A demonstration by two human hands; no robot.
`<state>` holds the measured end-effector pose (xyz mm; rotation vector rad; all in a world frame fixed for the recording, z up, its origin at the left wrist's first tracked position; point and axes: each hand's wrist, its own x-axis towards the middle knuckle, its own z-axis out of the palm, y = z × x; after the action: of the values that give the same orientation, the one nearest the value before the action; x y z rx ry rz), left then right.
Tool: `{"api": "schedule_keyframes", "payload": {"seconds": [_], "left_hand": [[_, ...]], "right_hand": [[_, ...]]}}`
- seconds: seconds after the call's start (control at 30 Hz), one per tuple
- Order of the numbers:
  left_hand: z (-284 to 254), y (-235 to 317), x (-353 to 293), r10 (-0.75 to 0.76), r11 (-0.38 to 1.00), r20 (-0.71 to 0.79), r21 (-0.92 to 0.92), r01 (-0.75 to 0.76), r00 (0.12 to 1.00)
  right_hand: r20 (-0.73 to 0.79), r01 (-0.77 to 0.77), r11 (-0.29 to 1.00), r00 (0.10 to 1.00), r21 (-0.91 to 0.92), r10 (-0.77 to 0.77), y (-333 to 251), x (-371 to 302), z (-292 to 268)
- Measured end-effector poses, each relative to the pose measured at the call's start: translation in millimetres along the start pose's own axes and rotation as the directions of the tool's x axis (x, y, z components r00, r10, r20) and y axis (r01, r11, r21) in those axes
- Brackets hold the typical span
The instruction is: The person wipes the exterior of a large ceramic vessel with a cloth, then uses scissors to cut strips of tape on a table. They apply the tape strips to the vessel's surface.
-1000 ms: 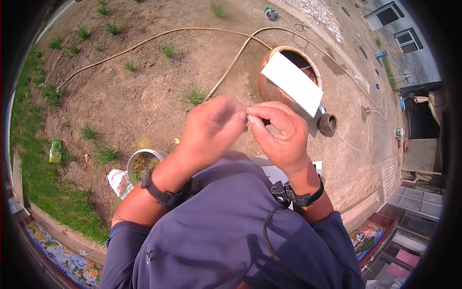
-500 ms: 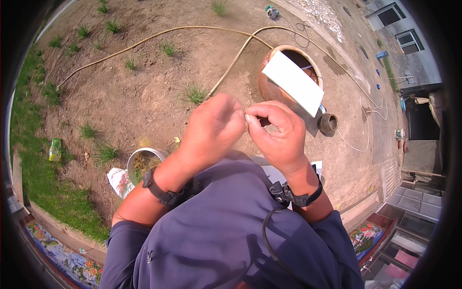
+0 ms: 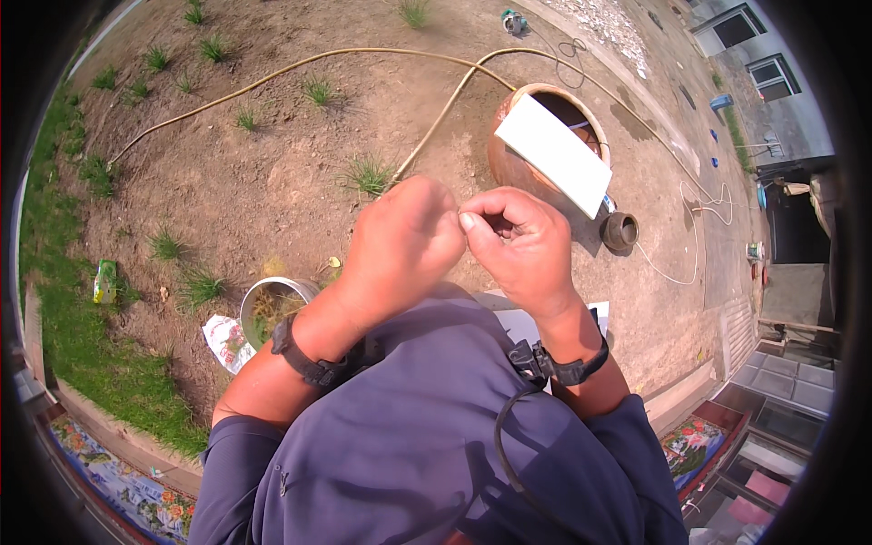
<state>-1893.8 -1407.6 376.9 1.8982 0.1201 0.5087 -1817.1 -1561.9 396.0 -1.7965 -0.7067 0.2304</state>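
Note:
In front of my chest, my left hand [image 3: 406,232] is closed, its back toward me and its fingertips hidden. My right hand [image 3: 527,243] pinches thumb against forefinger, meeting the left hand's fingertips. Whatever sits between the fingers is too small or too hidden to make out. Beyond the right hand stands a round brown clay jar [image 3: 509,164], with a white board [image 3: 556,156] lying aslant across its mouth. A small dark pot [image 3: 619,232] rests on the ground beside the jar.
A yellowish hose [image 3: 363,52] curves over the bare soil and reaches the jar. To the left are a white bucket [image 3: 247,313] holding plant matter, a white bag [image 3: 225,341], a green-yellow packet [image 3: 105,282] and a grass strip [image 3: 109,381]. Grassy tufts dot the soil.
My right hand has shifted slightly left and its fingers have drawn in a little more. The left hand stays nearly in place, turned very slightly.

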Motion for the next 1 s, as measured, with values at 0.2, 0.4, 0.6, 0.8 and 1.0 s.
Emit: {"api": "schedule_keyframes", "payload": {"seconds": [0.2, 0.4, 0.6, 0.8, 1.0], "left_hand": [[-0.6, 2.9, -1.2, 0.004, 1.000, 0.012, 0.023, -0.004, 1.000], [0.5, 2.5, -2.6, -0.004, 1.000, 0.017, 0.019, 0.003, 1.000], [-0.1, 0.2, -3.3, 0.021, 0.999, 0.031, 0.026, -0.022, 0.999], [0.8, -3.1, -3.2, -0.058, 0.998, 0.053, -0.029, 0.059, 0.997], [-3.3, -8.5, 0.1, 0.014, 1.000, 0.101, -0.005, -0.013, 0.995]], "right_hand": [[0.002, 0.011, 1.000, 1.000, 0.006, -0.011, 0.1, -1.5, -0.2], [-0.004, -0.017, 0.999, 1.000, 0.037, 0.017, 3.2, -3.4, -0.2], [0.010, -0.099, 0.991, 0.995, 0.093, 0.099, 3.7, -4.1, 0.4], [0.048, -0.175, 0.972, 0.984, 0.157, 0.170, 6.1, -4.0, -0.3], [0.048, -0.003, 0.971, 0.999, 0.239, -0.008, 22.2, -1.0, 1.3]]}}
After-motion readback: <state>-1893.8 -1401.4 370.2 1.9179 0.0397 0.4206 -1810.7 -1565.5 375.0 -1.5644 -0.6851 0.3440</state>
